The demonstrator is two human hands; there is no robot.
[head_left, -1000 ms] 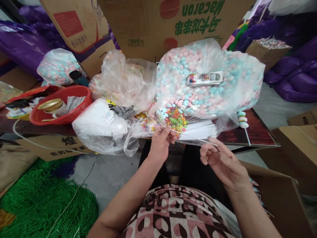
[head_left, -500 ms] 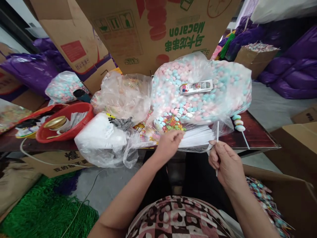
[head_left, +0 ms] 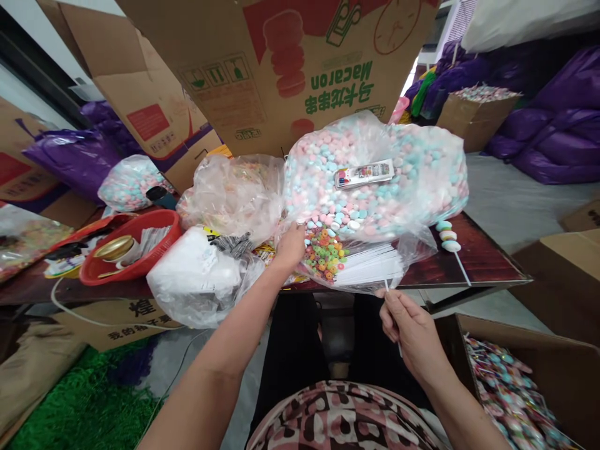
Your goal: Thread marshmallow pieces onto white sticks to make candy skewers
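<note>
My right hand pinches a thin white stick just off the front edge of the table. Fingers curled together, my left hand is at the left side of a pile of ring-shaped gummy candies, by some pink, blue and white candies. Whatever is between its fingertips is hidden. Between the hands lies a sheaf of white paper sticks on clear plastic. A finished-looking candy skewer with several stacked candies rests at the right end of the table.
Behind lies a big clear bag of pastel candies with a bundle of printed labels on top. A red basket and white plastic bag are left. An open carton of wrapped candies stands low right.
My left hand has moved left and away from me, uncovering the ring gummies. My right hand has come slightly left and lower with the stick. The view has shifted a little.
</note>
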